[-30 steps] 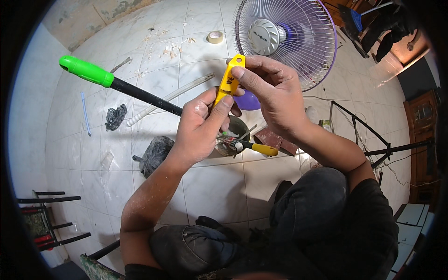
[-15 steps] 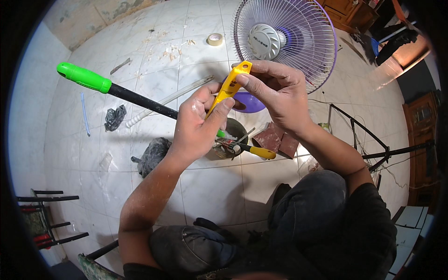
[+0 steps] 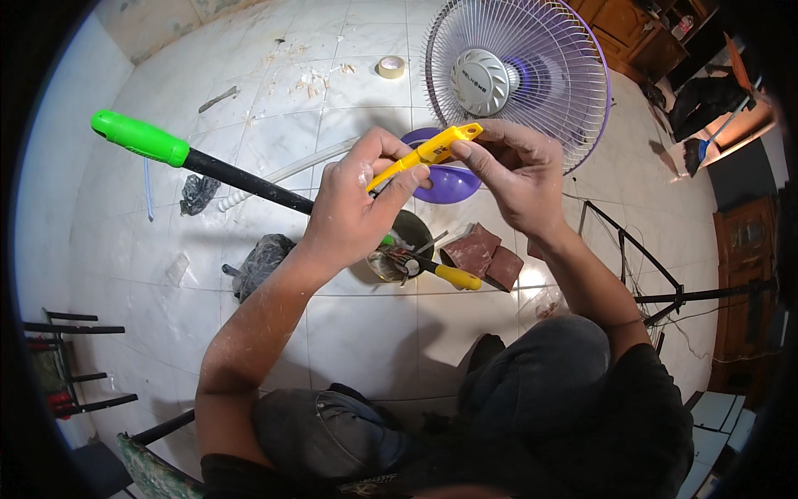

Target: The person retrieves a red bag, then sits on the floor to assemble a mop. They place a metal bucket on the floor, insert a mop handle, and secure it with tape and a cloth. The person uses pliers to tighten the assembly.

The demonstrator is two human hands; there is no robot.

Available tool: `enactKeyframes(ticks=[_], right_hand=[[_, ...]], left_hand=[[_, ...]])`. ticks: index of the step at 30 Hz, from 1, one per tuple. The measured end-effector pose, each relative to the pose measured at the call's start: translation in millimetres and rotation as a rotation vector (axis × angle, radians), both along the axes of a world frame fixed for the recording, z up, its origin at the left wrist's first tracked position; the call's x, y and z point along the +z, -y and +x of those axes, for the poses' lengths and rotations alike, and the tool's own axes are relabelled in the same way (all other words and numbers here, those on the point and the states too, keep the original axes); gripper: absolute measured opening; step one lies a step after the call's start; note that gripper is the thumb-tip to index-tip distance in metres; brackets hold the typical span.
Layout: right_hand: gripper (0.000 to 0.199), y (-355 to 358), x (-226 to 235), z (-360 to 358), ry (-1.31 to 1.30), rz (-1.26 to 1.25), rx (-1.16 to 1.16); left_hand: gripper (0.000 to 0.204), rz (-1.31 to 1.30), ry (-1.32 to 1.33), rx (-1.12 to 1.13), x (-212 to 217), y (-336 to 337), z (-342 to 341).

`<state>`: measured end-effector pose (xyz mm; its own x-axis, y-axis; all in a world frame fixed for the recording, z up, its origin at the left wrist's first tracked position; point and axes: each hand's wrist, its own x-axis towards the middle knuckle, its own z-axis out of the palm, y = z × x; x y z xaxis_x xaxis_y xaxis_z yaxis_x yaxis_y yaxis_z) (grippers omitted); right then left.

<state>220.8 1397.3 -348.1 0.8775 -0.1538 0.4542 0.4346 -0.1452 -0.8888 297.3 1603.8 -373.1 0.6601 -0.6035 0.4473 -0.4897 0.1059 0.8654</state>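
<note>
I hold a slim yellow utility knife [image 3: 428, 155] up in front of me, tilted, with a hole in its upper right end. My left hand [image 3: 356, 200] is closed around its lower left part, thumb along the side. My right hand [image 3: 524, 179] pinches the holed end between thumb and fingers. No blade can be made out. Behind my left hand runs a long black shaft with a green grip [image 3: 141, 137]; its lower part is hidden. Below the hands, a round metal container [image 3: 384, 268] holds several tools, one with a yellow handle [image 3: 457, 277] sticking out.
A purple fan [image 3: 515, 75] stands at the back, near a tape roll [image 3: 391, 66] and scattered scraps. Reddish-brown sheets [image 3: 472, 251] lie right of the container, a black plastic bag [image 3: 264, 264] left of it. A black metal frame [image 3: 652, 249] and wires lie at right, a chair [image 3: 79, 366] at left.
The yellow utility knife has tipped from steep to flatter, its holed end swinging right and slightly down with my right hand. Both hands keep their hold. The view has shifted a little.
</note>
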Motion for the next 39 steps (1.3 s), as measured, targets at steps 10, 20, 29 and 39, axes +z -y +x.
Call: enactKeyframes(ticks=[10, 20, 29, 39], right_hand=[[0.018, 3, -18, 0, 0.005, 0.222, 0.063], [0.015, 2, -19, -2, 0.065, 0.221, 0.066], [0.015, 6, -16, 9, -0.112, 0.009, 0.098], [0.015, 16, -44, 25, -0.433, 0.012, 0.150]], left_hand=[[0.016, -0.038, -0.054, -0.061, 8, 2, 3], [0.013, 0.034, -0.049, -0.094, 10, 6, 6], [0.023, 0.174, 0.178, -0.003, 11, -3, 19], [0.053, 0.306, 0.620, 0.217, 21, -10, 5]])
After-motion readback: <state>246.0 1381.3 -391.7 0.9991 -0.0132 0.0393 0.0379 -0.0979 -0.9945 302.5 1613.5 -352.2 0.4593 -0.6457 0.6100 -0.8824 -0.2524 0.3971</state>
